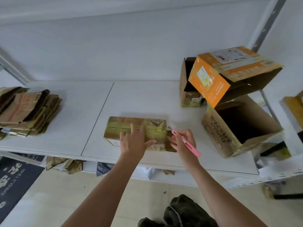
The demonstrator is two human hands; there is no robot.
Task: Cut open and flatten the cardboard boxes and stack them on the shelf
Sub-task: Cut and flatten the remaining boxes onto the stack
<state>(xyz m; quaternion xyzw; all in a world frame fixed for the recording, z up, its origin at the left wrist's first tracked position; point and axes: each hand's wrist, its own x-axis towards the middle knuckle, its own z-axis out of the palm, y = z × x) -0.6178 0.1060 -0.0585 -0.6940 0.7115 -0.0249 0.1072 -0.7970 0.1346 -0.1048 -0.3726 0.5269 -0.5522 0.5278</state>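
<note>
Our left hand, fingers spread, presses the taped cardboard box on the shelf; our right hand, grip pinching a pink utility knife, works at its end.

Flattened stack far left on shelf, open boxes right
</note>
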